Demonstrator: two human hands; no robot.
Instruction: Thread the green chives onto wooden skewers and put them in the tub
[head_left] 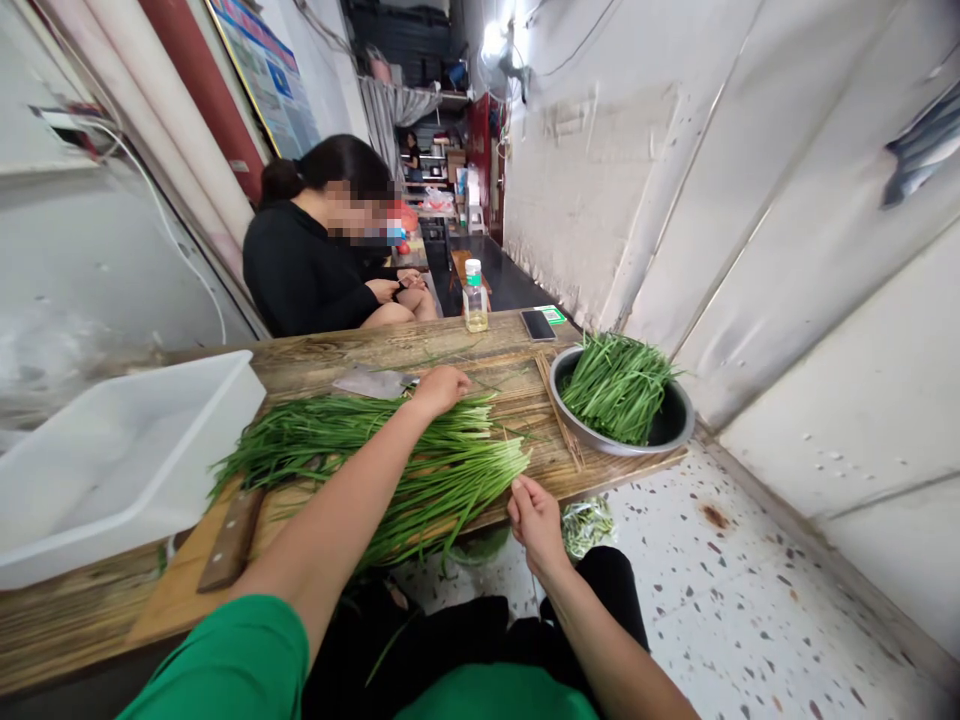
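Head view: big spread of garlic chives (pixel 390 460) lies across the wooden table (pixel 495 365), cut ends pointing toward the metal bowl (pixel 671 425). Bowl already holds a fair heap of chives (pixel 616 385), but the pile on the table looks larger, so I'd judge well under half sorted. Left hand (pixel 442 388) reaches over the pile, fingers curled down on the stalks near the far edge, just beside the cleaver (pixel 375 381). Right hand (pixel 534 518) sits at the near table edge, fingers pinched on a stalk tip or two at the pile's white end. White tub (pixel 127 450) crowds the left side; a wooden-handled tool (pixel 234 535) lies under the greens there. Bowl overhangs the table's right corner, wall close behind it. Bottle (pixel 475 296) and phone (pixel 538 324) at the far edge, another person (pixel 315 250) seated beyond. Open room: only the strip between pile and bowl.
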